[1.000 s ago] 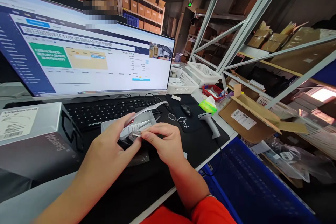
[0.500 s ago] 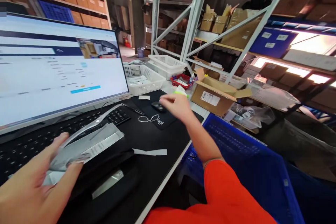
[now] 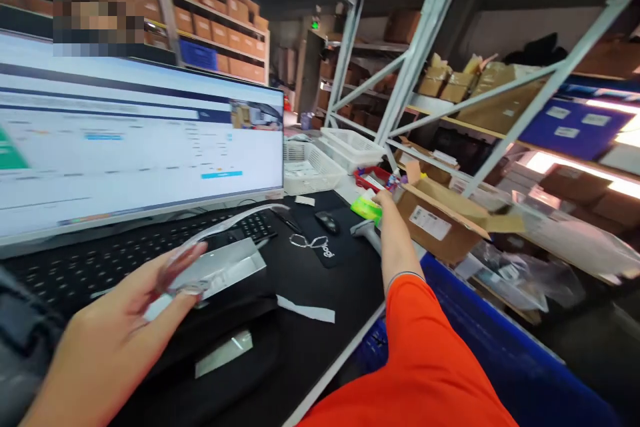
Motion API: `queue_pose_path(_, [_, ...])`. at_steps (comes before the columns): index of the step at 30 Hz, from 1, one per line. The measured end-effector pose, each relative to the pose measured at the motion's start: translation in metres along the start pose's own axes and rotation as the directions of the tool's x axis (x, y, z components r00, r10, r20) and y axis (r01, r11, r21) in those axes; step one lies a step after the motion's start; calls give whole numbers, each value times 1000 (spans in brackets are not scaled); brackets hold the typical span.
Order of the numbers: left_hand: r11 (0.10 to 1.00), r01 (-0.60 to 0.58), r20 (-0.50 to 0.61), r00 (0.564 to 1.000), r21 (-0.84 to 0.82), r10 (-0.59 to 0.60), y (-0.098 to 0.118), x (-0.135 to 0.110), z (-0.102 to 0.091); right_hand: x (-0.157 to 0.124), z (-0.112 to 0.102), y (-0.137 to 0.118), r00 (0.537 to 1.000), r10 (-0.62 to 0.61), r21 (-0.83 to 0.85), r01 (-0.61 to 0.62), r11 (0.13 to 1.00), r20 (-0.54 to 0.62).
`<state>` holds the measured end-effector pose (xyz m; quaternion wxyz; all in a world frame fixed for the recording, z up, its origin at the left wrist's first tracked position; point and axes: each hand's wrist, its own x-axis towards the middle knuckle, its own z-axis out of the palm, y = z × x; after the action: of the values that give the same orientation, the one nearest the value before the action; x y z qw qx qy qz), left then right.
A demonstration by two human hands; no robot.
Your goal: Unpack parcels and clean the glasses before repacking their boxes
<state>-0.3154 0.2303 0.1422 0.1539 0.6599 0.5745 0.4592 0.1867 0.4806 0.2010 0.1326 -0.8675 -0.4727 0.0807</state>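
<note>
My left hand (image 3: 120, 323) holds a clear plastic bag (image 3: 220, 267) with a white label, low over the black keyboard (image 3: 100, 260); the thumb lies on top of the bag. A loose transparent strip arcs up from the bag. My right arm, in an orange sleeve, stretches out to the far right edge of the desk. My right hand (image 3: 386, 205) is next to a green tissue pack (image 3: 366, 208) and just above a grey barcode scanner (image 3: 361, 232). Its fingers are turned away from me and hidden.
A wide monitor (image 3: 140, 147) stands behind the keyboard. A mouse (image 3: 327, 221) sits on a black pad; a white paper strip (image 3: 305, 310) and a black pouch (image 3: 220, 347) lie near me. White baskets (image 3: 310, 170), a red tray (image 3: 373, 177), an open cardboard box (image 3: 440, 217) and a blue crate (image 3: 500, 360) are on the right.
My right hand let go of the bag and reached out to the right, past the mouse to the green pack and scanner. My left hand kept the bag. My view swung right.
</note>
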Motion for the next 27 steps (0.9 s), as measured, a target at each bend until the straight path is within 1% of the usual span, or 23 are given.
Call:
queue_pose_path(1, [991, 74, 19, 997, -115, -72, 5, 3, -2, 4, 2, -1, 1000, 10, -1, -10, 1000, -20])
queue_pose_path(2, [962, 130, 52, 991, -241, -121, 10, 6, -3, 7, 5, -2, 999, 16, 0, -16, 1000, -37])
queue_pose_path(4, [883, 172, 73, 985, -436, -155, 17, 12, -5, 13, 10, -5, 999, 26, 4, -25, 1000, -48])
queue_pose_path(6, [837, 170, 69, 985, -521, -157, 18, 15, -5, 15, 17, -7, 998, 45, 10, -45, 999, -38])
queue_pose_path(7, [832, 161, 63, 987, -530, -150, 17, 15, -5, 16, 20, -8, 998, 61, 14, -61, 998, -35])
queue_pose_path(9, [864, 124, 46, 992, -488, -117, 15, 13, -5, 16, 23, -8, 994, 100, 28, -99, 995, -43])
queue_pose_path(11, [913, 56, 22, 998, -404, -51, 13, 10, -5, 16, 23, -9, 988, 136, 53, -132, 990, -79])
queue_pose_path(14, [958, -47, -12, 999, -285, 45, 10, 5, -4, 15, 15, -13, 969, 168, 120, -148, 982, -181])
queue_pose_path(16, [970, -98, -54, 995, -222, 89, 6, 4, -3, 11, 5, -17, 948, 167, 176, -122, 977, -271])
queue_pose_path(19, [981, -164, -81, 984, -107, 156, 1, 3, -1, -3, -11, -23, 911, 142, 255, -42, 966, -388])
queue_pose_path(23, [961, -276, -55, 959, 32, 278, -1, 1, -1, -31, -39, -38, 840, 127, 370, 92, 924, -528])
queue_pose_path(25, [942, -325, -33, 944, 88, 329, -1, 0, 0, -51, -52, -52, 805, 94, 419, 201, 886, -586])
queue_pose_path(27, [926, -354, -8, 933, 133, 359, -1, 0, 2, -80, -56, -69, 789, 2, 447, 345, 825, -614])
